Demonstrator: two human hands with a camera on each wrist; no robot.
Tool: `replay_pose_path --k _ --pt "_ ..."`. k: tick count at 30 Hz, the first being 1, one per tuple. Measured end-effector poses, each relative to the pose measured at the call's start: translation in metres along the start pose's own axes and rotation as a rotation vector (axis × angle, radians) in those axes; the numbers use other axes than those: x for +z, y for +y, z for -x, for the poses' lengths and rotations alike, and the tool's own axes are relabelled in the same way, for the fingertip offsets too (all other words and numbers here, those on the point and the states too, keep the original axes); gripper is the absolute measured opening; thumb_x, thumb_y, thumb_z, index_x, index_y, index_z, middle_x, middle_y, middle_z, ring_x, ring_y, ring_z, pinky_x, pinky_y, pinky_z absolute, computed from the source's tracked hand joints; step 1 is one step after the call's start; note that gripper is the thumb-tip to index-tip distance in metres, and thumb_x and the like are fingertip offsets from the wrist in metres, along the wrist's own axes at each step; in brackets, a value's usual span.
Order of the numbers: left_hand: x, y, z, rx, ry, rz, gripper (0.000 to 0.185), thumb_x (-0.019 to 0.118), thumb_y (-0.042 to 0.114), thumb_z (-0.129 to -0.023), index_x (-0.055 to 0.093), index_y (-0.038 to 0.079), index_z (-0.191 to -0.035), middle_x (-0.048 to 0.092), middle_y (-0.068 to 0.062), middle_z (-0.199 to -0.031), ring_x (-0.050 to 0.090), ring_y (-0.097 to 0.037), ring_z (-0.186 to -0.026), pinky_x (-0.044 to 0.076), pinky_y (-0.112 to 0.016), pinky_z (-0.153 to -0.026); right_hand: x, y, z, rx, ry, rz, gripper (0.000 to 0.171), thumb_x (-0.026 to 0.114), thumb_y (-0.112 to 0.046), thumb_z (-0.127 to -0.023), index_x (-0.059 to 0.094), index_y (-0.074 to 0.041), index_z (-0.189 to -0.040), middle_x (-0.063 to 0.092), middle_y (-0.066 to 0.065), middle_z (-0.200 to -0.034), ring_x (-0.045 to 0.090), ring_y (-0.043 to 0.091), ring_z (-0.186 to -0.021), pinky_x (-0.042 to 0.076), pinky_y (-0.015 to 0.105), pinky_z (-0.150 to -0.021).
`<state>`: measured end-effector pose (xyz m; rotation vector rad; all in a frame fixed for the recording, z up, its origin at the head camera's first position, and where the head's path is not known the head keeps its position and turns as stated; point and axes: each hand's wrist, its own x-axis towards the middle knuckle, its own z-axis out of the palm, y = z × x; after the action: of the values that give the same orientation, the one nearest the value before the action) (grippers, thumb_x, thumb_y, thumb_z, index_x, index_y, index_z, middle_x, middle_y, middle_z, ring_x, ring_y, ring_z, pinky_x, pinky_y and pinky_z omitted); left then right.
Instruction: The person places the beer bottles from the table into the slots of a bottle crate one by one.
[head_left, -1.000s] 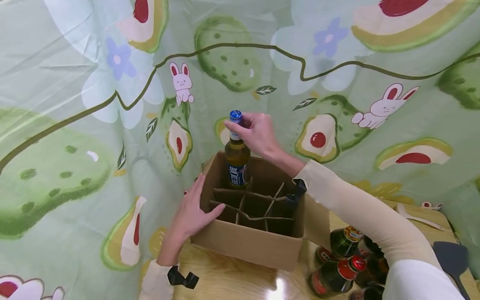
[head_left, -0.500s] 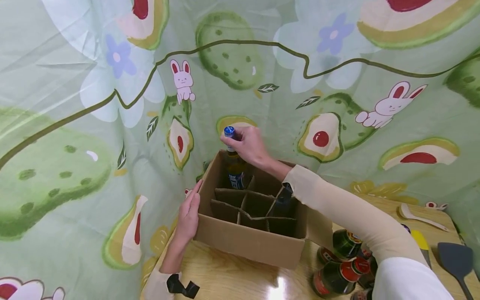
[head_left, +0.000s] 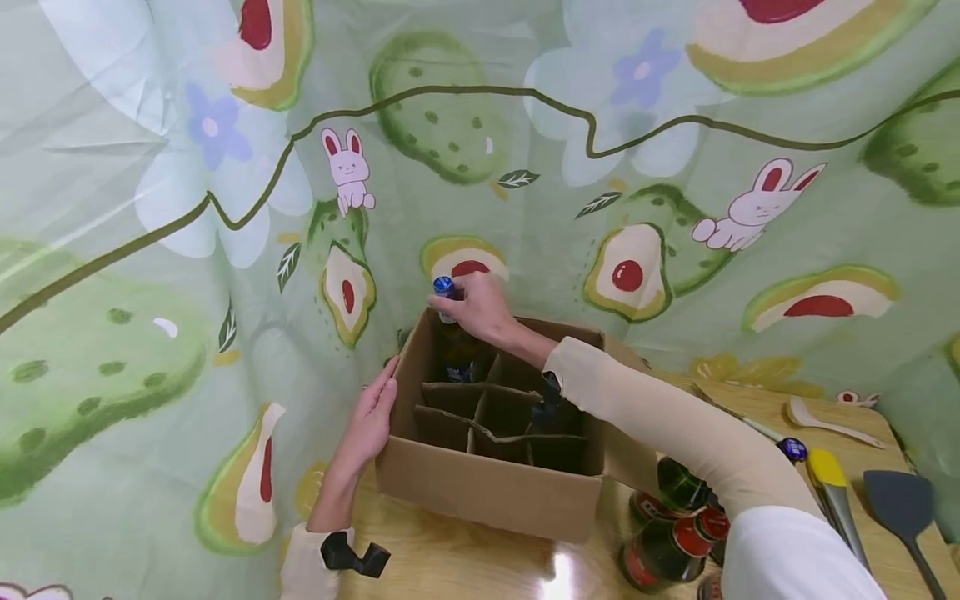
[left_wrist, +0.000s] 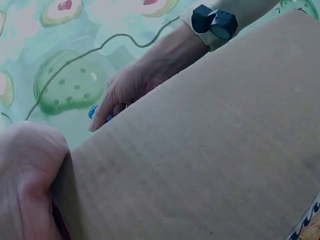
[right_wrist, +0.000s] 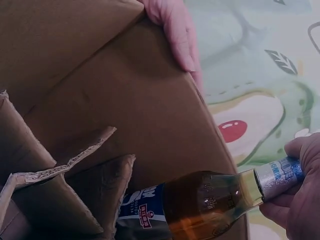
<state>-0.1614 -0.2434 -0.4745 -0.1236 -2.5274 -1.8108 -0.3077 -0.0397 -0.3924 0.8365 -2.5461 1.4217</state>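
My right hand (head_left: 483,310) pinches the foil-wrapped neck of a beer bottle (right_wrist: 200,205) just under its blue cap (head_left: 443,285). Amber glass and a blue label show in the right wrist view. The bottle's lower part is inside the far-left cell of a cardboard box (head_left: 487,492), its base hidden by the dividers (head_left: 486,425). Against the box's left wall rests my left hand (head_left: 369,421), its fingers stretched along the outside near the top edge. In the left wrist view the box wall hides most of the bottle.
Several dark bottles with red labels (head_left: 660,554) stand right of the box, partly behind my right arm. Farther right lie a black spatula (head_left: 900,504), a yellow-headed brush (head_left: 827,468) and a pale spoon (head_left: 832,423). A patterned cloth (head_left: 555,217) hangs behind the box.
My right hand has lowered the bottle deeper into the far-left cell. My left hand has shifted from spanning the box's front-left corner to lying along the outside of its left wall.
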Motion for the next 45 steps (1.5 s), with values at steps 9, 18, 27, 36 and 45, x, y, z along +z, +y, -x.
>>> replay_pose_path --k 9,18,27,36,45 --pt "0.002 0.001 -0.001 -0.008 -0.009 0.046 0.052 0.033 0.020 -0.116 0.027 0.003 -0.165 0.030 -0.017 -0.169 0.024 -0.036 -0.156 0.018 -0.054 -0.127 0.010 0.016 0.009 0.112 -0.089 -0.034 0.047 0.079 -0.023 -0.095 0.055 -0.009 -0.058 0.043 -0.002 -0.052 0.043 0.013 -0.044 0.034 0.023 -0.046" --pt "0.003 -0.001 0.007 -0.032 0.000 0.006 0.053 0.033 0.020 -0.116 0.027 0.002 -0.164 0.031 -0.021 -0.167 0.024 -0.039 -0.156 0.018 -0.057 -0.126 0.029 0.033 0.023 0.194 -0.151 -0.040 0.038 0.079 -0.023 -0.095 0.067 -0.001 -0.067 0.056 0.001 -0.057 0.048 0.013 -0.048 0.037 0.023 -0.047" --pt "0.000 -0.003 0.009 -0.052 -0.004 0.018 0.053 0.033 0.023 -0.116 0.025 0.006 -0.166 0.029 -0.016 -0.169 0.022 -0.035 -0.158 0.016 -0.054 -0.127 0.026 0.037 0.035 0.241 -0.119 -0.070 0.044 0.079 -0.027 -0.095 0.056 -0.005 -0.064 0.050 0.001 -0.060 0.048 0.014 -0.056 0.038 0.023 -0.054" --pt "-0.001 -0.004 0.007 -0.029 -0.005 0.033 0.053 0.033 0.022 -0.116 0.025 0.013 -0.167 0.023 -0.011 -0.172 0.020 -0.034 -0.158 0.015 -0.055 -0.127 0.017 0.044 0.046 0.240 -0.142 -0.165 0.039 0.075 -0.027 -0.098 0.070 0.006 -0.079 0.060 0.011 -0.068 0.045 0.015 -0.059 0.037 0.025 -0.057" --pt "0.000 -0.006 -0.001 0.009 -0.026 0.065 0.053 0.035 0.021 -0.116 0.025 0.014 -0.167 0.017 -0.006 -0.174 0.014 -0.032 -0.160 0.012 -0.055 -0.128 -0.007 0.025 0.057 0.326 -0.155 -0.216 0.036 0.070 -0.024 -0.102 0.071 0.000 -0.128 0.073 0.013 -0.120 0.069 0.025 -0.108 0.057 0.032 -0.091"
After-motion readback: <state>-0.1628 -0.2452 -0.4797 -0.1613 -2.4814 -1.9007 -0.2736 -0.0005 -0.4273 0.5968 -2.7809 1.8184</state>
